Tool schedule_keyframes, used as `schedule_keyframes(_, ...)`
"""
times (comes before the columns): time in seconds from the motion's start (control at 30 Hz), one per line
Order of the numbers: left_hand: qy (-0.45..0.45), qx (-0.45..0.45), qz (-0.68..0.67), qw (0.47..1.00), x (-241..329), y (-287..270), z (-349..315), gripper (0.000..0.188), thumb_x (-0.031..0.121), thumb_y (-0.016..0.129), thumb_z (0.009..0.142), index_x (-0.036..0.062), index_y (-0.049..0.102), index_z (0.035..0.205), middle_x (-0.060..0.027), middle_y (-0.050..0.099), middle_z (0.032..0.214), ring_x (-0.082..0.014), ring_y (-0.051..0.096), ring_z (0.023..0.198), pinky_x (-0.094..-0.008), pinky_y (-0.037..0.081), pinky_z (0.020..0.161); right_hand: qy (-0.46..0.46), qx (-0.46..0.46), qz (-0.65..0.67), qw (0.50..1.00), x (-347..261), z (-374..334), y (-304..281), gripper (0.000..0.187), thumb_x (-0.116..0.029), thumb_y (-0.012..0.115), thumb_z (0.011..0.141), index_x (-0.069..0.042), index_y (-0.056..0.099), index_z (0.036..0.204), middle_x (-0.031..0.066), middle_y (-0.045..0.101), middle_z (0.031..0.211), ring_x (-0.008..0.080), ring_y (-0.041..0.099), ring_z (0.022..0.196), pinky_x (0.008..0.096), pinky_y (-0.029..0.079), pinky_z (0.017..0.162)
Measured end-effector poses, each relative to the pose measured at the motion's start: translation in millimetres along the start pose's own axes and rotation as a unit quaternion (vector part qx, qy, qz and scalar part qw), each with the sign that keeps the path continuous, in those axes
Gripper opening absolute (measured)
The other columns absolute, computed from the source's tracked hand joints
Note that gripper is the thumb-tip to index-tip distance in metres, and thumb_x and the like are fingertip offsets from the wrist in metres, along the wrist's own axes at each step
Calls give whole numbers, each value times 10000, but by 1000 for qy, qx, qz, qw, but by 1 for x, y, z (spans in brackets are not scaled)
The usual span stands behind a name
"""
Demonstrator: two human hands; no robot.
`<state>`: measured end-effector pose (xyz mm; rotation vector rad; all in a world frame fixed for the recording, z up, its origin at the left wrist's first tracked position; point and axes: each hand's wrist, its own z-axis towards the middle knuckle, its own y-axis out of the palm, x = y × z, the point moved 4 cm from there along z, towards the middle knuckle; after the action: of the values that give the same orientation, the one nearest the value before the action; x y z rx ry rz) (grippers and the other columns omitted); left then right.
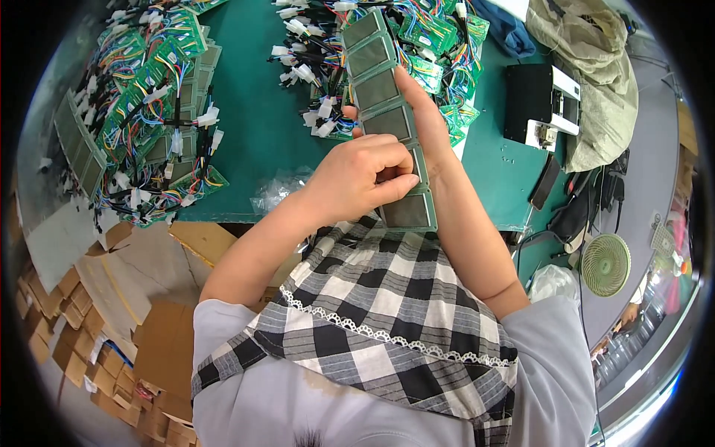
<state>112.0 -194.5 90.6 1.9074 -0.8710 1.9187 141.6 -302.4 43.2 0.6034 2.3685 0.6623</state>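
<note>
A long strip of joined circuit boards with grey rectangular screens slants across the front of the table, its near end against my checked apron. My right hand grips the strip from its right side, with fingertips showing past its left edge. My left hand is closed over the lower part of the strip, thumb and forefinger pinched together at its right edge. Whatever sits between those fingertips is too small or hidden to make out. Behind the strip lies a pile of green circuit boards with coloured wires and white plugs.
On the left, another heap of wired green boards covers the green table. Crumpled clear plastic lies near the front edge. To the right stand a black-and-white device, a beige sack and a small green fan. Cardboard boxes fill the lower left.
</note>
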Motion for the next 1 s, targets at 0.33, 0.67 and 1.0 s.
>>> schedule_keyframes(0.33, 7, -11, 10, 1000, 1, 4, 2, 130, 107, 703, 832, 34, 603, 793, -33, 545, 734, -157, 546, 636, -302, 443, 570, -23, 3, -2, 1000, 4, 0, -2, 568, -511, 434, 1013, -45, 518, 1327, 110, 646, 1130, 269, 684, 991, 371, 600, 684)
schedule_keyframes(0.67, 32, 90, 8, 995, -1, 16, -8, 330, 223, 781, 831, 38, 508, 807, -26, 451, 728, -158, 441, 607, -302, 383, 569, -18, 10, 6, 1000, 3, -1, -5, 543, -512, 437, 1008, -90, 520, 1339, 132, 664, 1071, 258, 683, 873, 363, 587, 641)
schedule_keyframes(1.0, -90, 9, -21, 996, 0, 2, -1, 251, 164, 776, 831, 22, 570, 803, -22, 546, 756, -108, 506, 610, -281, 412, 572, -13, 39, -5, 999, 0, -7, -1, 565, -522, 451, 993, -80, 531, 1336, 183, 680, 1047, 286, 695, 819, 392, 584, 638)
